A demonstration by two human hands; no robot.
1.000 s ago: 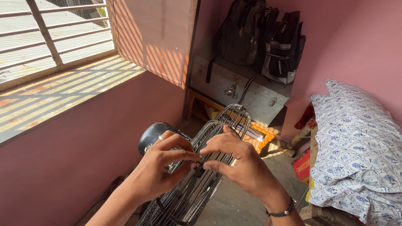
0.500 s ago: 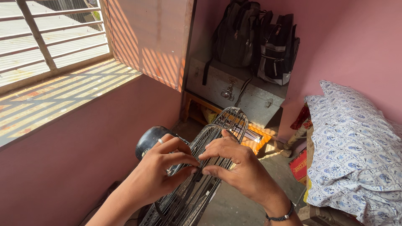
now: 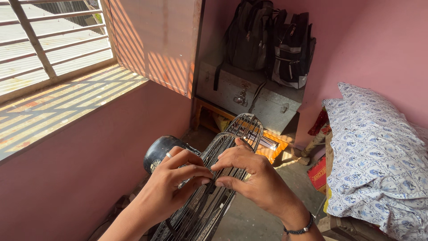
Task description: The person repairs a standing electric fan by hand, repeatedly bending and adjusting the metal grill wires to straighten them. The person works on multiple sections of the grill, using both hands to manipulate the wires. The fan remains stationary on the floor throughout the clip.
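Observation:
A fan with a round wire guard and a dark motor housing stands tilted in front of me, seen nearly edge-on. My left hand grips the rim of the wire guard from the left, with a ring on one finger. My right hand pinches the same rim from the right, fingertips meeting those of the left hand. A dark bracelet sits on my right wrist. The lower part of the guard is hidden behind my hands and forearms.
A grey metal trunk on a low wooden stand sits against the far wall, with two dark backpacks on top. A patterned blue and white bedcover lies at the right. A barred window and wide sill are at the left.
My hands have stayed on the fan guard's rim, with fingers shifting slightly. The view has tilted a little.

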